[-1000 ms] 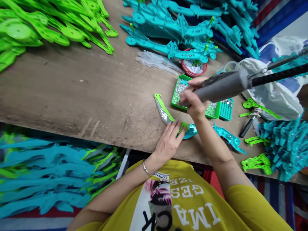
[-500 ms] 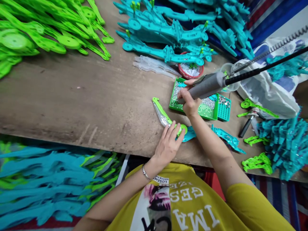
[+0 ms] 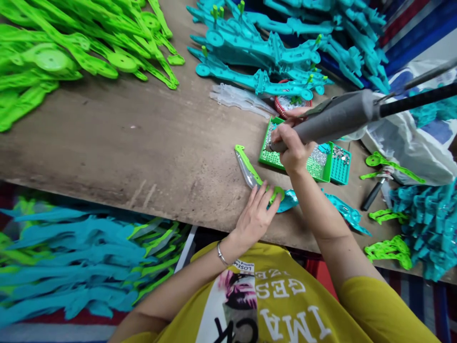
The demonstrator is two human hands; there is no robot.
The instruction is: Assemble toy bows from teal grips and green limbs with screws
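Note:
My left hand (image 3: 255, 216) lies with its fingers spread on a green and clear plastic piece (image 3: 248, 164), which is joined or next to a blue part (image 3: 287, 201) near the table's front edge. My right hand (image 3: 296, 145) is wrapped round a grey cylindrical power driver (image 3: 333, 116), hanging on a dark cable. The driver's tip is hidden by my fingers. It is over a green tray (image 3: 316, 174) of small silvery screws. Another blue part (image 3: 346, 212) lies partly behind my right forearm.
Green parts (image 3: 117, 59) are piled at the back left, blue parts (image 3: 257, 47) at the back. A teal tray (image 3: 340, 166), a black-handled tool (image 3: 373, 194), a white bag (image 3: 403, 157) and stacked blue parts (image 3: 432, 219) stand right. More parts (image 3: 78, 262) lie below the table's front edge.
The view has shifted, so most things appear farther right. The driver looks larger and nearer the camera, still in my right hand. My left hand stays on the green piece.

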